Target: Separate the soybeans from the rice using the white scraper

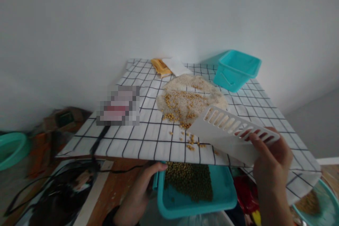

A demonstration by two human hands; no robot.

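Observation:
In the head view, my left hand (145,185) grips the left rim of a teal plastic container (225,192), thumb over the edge. Yellow soybeans and darker green beans (193,180) lie inside it. This container sits just below the front edge of the table. My right hand (275,164) is closed around the right end of a white slotted plastic board (222,136), its fingers partly behind the slots. The board's left end reaches a spread pile of pale grain (196,84) mixed with soybeans. Several loose soybeans (192,144) are scattered near the table's edge.
A teal bin (237,70) stands at the back right of the checked tablecloth (153,137). Yellow and white packets (162,67) lie at the back. A pixelated item (118,106) is at left, with a cable (99,143). Green basins (12,148) flank the table below.

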